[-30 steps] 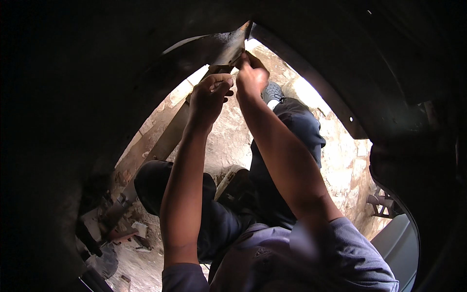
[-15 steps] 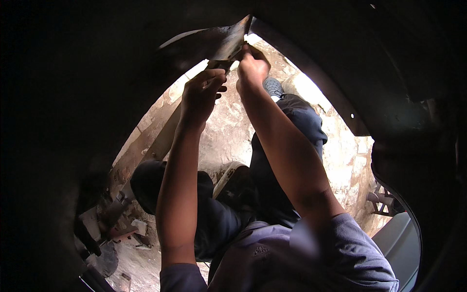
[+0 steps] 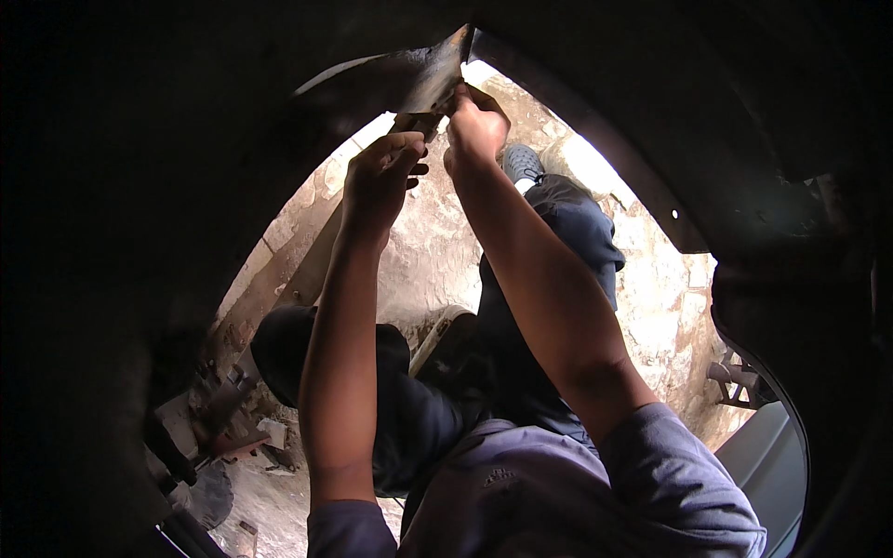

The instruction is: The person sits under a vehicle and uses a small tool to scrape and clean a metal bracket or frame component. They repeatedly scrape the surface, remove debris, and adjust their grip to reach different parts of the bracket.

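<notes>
Right grip [image 3: 477, 130] at lower right corner of worn metal panel [image 3: 434, 82], closure hidden, cannot tell; left grip [image 3: 381, 177] curled just below panel, contents unclear. Panel at opening's top edge in dark housing [image 3: 744, 209]; probably stiff, sharp-edged: pinch lower rim.

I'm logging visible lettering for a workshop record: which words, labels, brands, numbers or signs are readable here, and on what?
None can be read.
Grey-purple short-sleeved fabric shirt: a small chest mark, too small and blurred to read.
Worn, pale-and-dark bent metal corner near the hands: no lettering visible.
</notes>
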{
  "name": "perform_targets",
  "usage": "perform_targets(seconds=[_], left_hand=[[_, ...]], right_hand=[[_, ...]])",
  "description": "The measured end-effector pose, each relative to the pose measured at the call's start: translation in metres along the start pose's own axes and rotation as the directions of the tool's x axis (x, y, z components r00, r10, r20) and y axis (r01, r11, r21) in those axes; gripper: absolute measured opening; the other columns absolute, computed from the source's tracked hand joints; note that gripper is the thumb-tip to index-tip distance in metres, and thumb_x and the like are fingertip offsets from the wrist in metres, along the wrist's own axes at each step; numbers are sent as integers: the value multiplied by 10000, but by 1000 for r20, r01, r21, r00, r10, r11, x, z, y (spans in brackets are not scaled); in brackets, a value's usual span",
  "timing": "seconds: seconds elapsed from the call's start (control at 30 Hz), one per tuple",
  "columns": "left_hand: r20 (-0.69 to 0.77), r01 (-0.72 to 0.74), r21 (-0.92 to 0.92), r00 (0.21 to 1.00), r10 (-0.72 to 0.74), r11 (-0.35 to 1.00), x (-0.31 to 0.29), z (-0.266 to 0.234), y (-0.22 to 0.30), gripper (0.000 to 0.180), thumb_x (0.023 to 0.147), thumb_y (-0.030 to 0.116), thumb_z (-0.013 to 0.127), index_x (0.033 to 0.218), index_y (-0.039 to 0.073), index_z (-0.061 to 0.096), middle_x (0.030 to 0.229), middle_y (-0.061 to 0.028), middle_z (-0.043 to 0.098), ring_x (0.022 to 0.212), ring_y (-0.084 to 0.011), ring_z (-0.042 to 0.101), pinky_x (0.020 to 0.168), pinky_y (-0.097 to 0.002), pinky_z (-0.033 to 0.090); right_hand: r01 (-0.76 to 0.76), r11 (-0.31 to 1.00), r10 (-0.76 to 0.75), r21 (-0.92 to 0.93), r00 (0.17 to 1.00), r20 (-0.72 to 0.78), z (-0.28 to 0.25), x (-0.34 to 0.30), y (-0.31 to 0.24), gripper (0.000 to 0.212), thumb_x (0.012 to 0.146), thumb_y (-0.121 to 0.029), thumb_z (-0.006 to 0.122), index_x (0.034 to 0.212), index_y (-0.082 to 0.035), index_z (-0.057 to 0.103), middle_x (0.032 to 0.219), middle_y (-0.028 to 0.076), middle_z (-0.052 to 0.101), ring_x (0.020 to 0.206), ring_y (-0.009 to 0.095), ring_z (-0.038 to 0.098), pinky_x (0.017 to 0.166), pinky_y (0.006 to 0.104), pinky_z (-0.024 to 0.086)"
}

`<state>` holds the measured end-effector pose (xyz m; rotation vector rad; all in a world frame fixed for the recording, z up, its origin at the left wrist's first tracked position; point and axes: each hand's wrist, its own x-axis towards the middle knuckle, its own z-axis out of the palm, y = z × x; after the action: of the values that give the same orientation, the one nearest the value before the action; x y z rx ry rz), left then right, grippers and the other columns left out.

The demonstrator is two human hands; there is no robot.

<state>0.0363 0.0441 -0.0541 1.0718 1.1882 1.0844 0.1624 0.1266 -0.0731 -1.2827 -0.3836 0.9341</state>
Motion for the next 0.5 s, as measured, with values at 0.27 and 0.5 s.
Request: perform_targets(seconds=[0.27,0.5], left_hand=[[15,-40,1,999,40,999,1,0,3,431,962,335,742,1243,9,713,1105,-106,759,986,-205,735,926,-349,558],[-37,8,16,999,-7,1000,-5,-8,1,397,954,309,756,1228,23,722,1100,-98,760,994,-187,735,942,-346,559]], right_hand=[[-99,992,101,-73,994,31,-6,10,4,270,1001,-154,723,1179,48,703,1061,105,732,916,159,668,842,287,521],[-135,978,116,162,986,123,-16,-11,-9,231,1083,-241,591,1149,-38,679,973,58,702,804,128,645,698,293,474]])
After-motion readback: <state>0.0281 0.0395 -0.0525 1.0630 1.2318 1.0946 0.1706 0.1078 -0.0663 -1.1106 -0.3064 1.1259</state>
